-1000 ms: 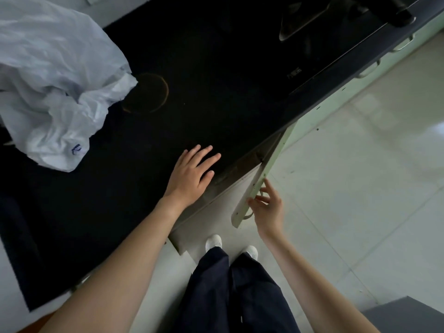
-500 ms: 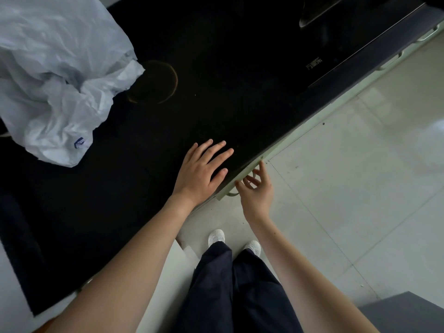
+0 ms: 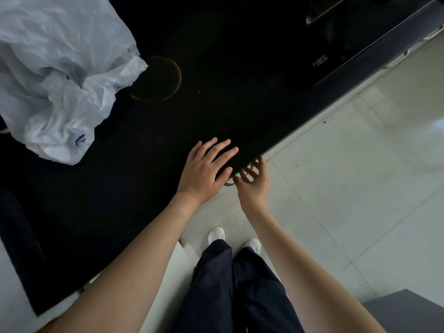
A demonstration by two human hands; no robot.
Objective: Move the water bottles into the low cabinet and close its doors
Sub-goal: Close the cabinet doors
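No water bottle is in view. My left hand (image 3: 206, 171) lies flat, fingers apart, on the black countertop (image 3: 149, 145) close to its front edge. Just below that edge my right hand (image 3: 254, 186) presses with spread fingers against the low cabinet's pale green door, which is pushed in under the counter overhang and almost wholly hidden. Only a bit of its metal handle (image 3: 229, 184) shows beside my fingertips. Neither hand holds anything.
A crumpled white plastic bag (image 3: 60, 80) lies on the counter at left. A black cooktop (image 3: 336, 44) sits at the far right. A pale panel (image 3: 179, 258) sticks out below the counter by my legs. A grey object (image 3: 408, 311) stands on the tiled floor (image 3: 360, 188).
The pale green door, which stood open a second ago, has swung shut under the counter with my right hand following it in. My left hand has stayed on the countertop.
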